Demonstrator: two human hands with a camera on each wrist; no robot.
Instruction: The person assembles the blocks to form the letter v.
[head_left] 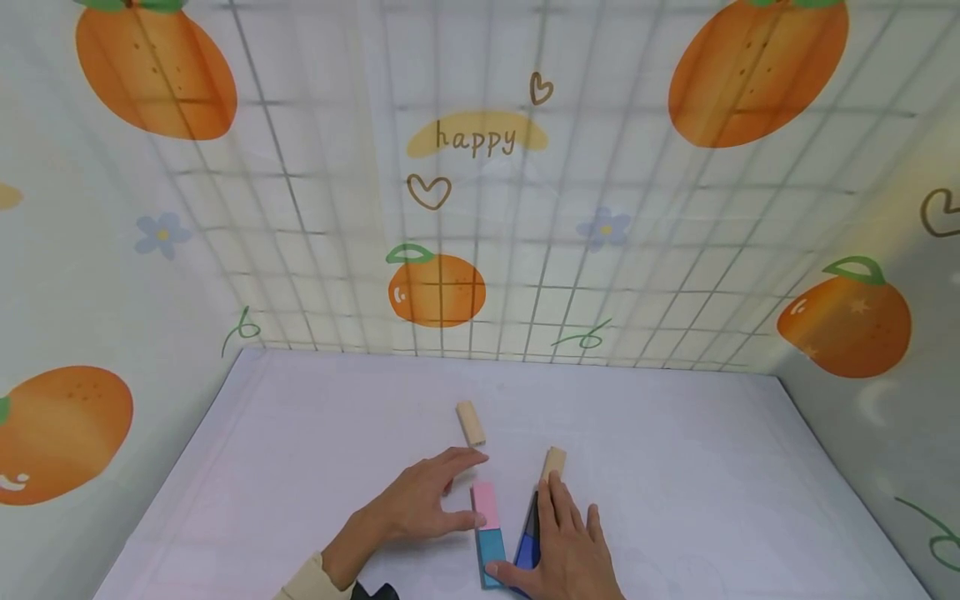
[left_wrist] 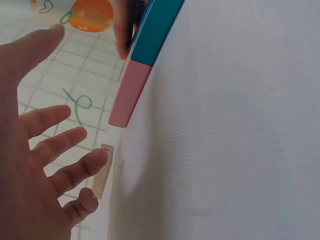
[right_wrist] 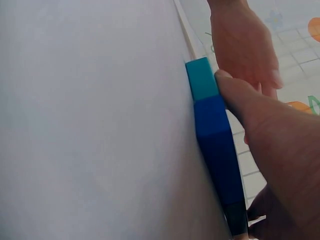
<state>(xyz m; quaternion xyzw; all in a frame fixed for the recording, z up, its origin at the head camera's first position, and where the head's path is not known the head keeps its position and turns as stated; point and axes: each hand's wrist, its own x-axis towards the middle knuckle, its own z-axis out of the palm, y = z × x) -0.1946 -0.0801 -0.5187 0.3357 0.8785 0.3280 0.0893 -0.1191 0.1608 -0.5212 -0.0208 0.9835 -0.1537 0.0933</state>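
A pink block (head_left: 485, 502) and a teal block (head_left: 491, 557) lie end to end on the white tabletop. To their right, a blue block (head_left: 528, 552) and a black block (head_left: 532, 518) form a second, slanted line, with a pale wooden block (head_left: 554, 461) beyond the black one. My left hand (head_left: 420, 504) is spread beside the pink block, thumb tip at its edge and nothing in the grasp. The right hand (head_left: 573, 550) lies along the blue and black blocks, fairly straight fingers reaching the wooden block; its thumb touches the teal block.
Another wooden block (head_left: 470, 423) lies farther back, just beyond the left fingertips. Behind the tabletop (head_left: 337, 400) hangs a pale curtain (head_left: 495, 208) printed with oranges, over a wire grid. Similar printed sheets close off both sides. Something black (head_left: 377, 592) shows at the bottom edge.
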